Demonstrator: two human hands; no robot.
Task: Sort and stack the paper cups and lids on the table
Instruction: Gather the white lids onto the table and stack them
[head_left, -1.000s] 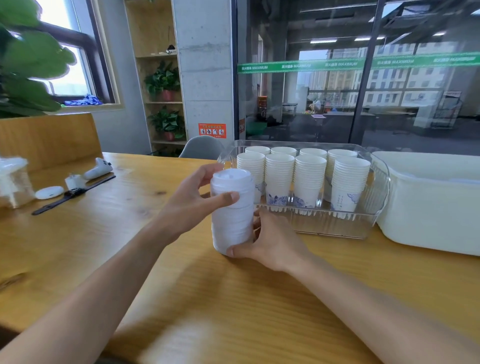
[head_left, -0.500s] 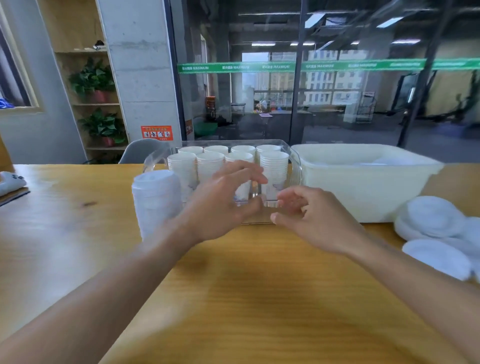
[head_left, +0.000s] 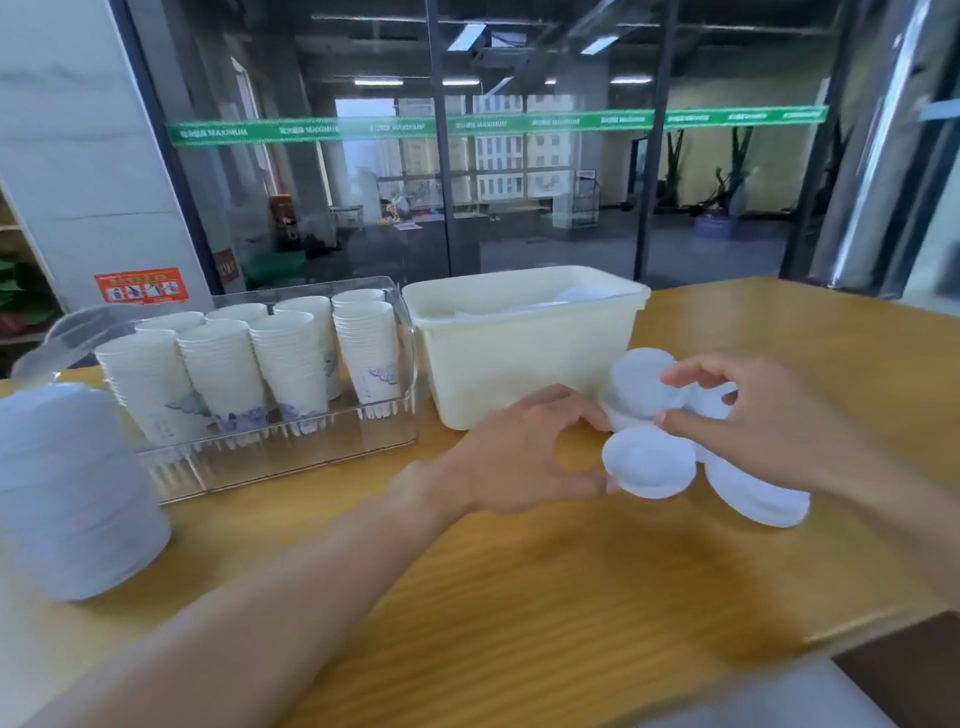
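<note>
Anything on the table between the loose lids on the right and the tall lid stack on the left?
Nothing visible. The loose lids and the lid stack are separated by bare table; the cup tray and cream bin sit behind that line.
</note>
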